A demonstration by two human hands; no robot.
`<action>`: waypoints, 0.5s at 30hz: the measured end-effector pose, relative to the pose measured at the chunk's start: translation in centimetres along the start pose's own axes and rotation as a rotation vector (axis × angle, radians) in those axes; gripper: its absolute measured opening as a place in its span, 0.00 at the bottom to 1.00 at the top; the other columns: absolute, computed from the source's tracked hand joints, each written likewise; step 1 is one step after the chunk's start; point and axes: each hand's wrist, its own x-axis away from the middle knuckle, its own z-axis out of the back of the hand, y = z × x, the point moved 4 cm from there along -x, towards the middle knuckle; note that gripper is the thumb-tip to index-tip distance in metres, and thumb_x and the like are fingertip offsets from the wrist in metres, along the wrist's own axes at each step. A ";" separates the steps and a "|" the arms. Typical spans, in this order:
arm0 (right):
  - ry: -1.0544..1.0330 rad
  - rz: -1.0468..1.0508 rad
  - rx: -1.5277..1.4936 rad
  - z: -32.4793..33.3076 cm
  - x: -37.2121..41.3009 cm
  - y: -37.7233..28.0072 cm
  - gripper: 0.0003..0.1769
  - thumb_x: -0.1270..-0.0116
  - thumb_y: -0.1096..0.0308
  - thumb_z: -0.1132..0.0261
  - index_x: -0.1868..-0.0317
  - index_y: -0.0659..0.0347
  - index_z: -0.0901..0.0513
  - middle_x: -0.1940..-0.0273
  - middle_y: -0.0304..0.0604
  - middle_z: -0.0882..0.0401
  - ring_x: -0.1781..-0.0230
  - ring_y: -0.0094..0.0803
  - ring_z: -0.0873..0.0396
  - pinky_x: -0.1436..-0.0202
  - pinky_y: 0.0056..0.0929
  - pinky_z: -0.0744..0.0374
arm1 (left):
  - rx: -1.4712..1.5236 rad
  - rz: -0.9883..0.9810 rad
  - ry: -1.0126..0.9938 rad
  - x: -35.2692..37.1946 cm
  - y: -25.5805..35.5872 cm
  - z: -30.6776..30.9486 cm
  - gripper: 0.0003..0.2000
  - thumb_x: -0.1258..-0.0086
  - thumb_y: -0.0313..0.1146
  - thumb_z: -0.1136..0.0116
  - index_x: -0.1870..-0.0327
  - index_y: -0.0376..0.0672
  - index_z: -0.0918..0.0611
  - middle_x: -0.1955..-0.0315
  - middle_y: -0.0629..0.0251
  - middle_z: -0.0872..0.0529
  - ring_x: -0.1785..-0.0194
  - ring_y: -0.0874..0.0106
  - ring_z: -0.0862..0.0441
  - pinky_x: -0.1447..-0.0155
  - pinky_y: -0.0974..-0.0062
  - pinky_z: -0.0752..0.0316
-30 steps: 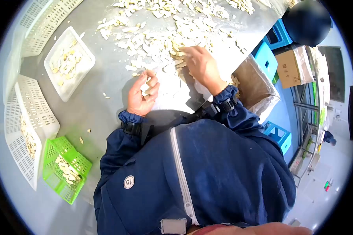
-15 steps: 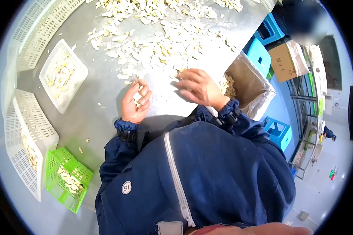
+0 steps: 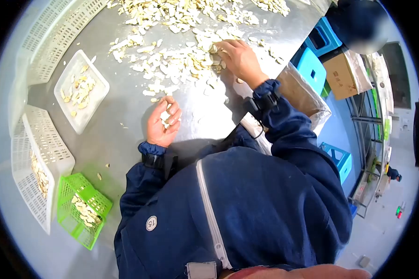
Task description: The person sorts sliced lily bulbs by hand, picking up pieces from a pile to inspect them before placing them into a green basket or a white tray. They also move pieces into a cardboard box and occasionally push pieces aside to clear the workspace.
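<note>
My left hand [image 3: 163, 123] is palm up with its fingers curled around several pale slices [image 3: 165, 119], which look like cut dried root. My right hand [image 3: 241, 60] reaches over the near right side of a loose heap of the same slices [image 3: 186, 58]. Its fingers are stretched out and their tips touch the heap; whether a slice is under them is hidden. The heap spreads over a shiny metal table [image 3: 125, 100].
To the left stand a white tray [image 3: 104, 95] with some slices, white perforated baskets [image 3: 56, 151] and a green basket [image 3: 100, 200] holding slices. On the right are a lined box [image 3: 297, 88], blue stools [image 3: 311, 70], a cardboard carton [image 3: 340, 74] and another person [image 3: 362, 25].
My right hand has moved from above the lined box at the table edge, away from me, to the heap. My left hand stays nearly in place, still curled around slices.
</note>
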 end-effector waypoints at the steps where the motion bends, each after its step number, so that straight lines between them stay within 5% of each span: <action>1: 0.006 -0.018 0.016 -0.8 -0.6 -0.3 0.19 0.28 0.62 0.31 0.39 0.51 0.12 0.42 0.44 0.12 0.41 0.46 0.17 0.36 0.45 0.20 | -0.003 -0.001 0.008 0.0 0.0 0.0 0.08 0.13 0.34 0.50 0.46 0.40 0.21 0.64 0.69 0.27 0.71 0.81 0.31 0.80 0.86 0.41; 5: -0.181 0.071 -0.030 -2.6 -1.1 -1.2 0.23 0.32 0.63 0.28 0.37 0.49 0.13 0.33 0.51 0.18 0.38 0.51 0.17 0.33 0.43 0.19 | -0.010 -0.003 -0.001 0.0 0.0 0.3 0.08 0.13 0.35 0.50 0.46 0.41 0.22 0.64 0.70 0.27 0.70 0.81 0.31 0.80 0.86 0.40; 15: -0.164 0.002 -0.200 1.3 1.4 -4.5 0.19 0.32 0.68 0.29 0.41 0.55 0.11 0.43 0.48 0.11 0.43 0.51 0.15 0.38 0.44 0.17 | -0.033 0.048 -0.052 -0.6 -0.1 0.6 0.09 0.14 0.37 0.48 0.46 0.42 0.22 0.65 0.70 0.27 0.68 0.80 0.29 0.78 0.85 0.39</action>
